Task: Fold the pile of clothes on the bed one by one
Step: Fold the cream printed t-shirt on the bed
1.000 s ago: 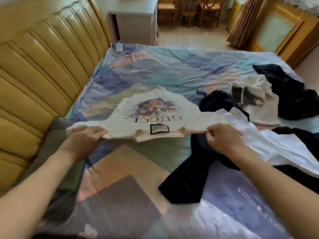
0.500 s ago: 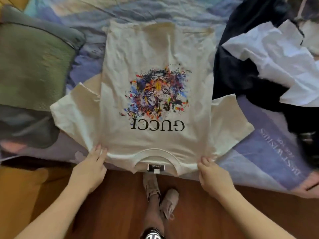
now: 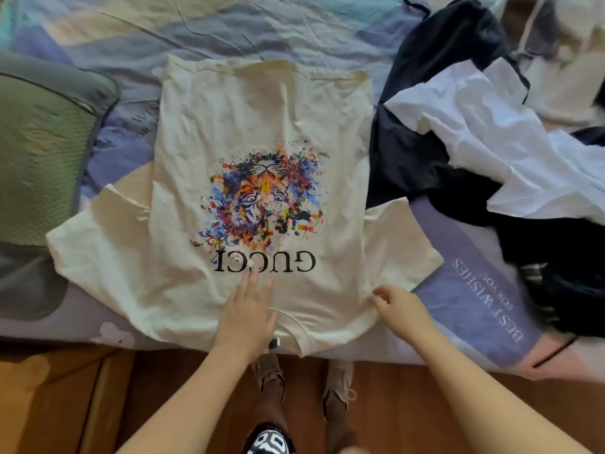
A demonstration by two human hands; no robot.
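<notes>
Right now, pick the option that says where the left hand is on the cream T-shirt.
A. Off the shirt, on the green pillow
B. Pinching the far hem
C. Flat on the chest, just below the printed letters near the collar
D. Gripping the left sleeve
C: the left hand lies flat on the cream T-shirt, fingers reaching the printed letters.

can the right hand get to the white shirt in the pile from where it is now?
Probably yes: the right hand pinches the cream T-shirt, and only bare bedsheet lies between it and the white shirt.
</notes>
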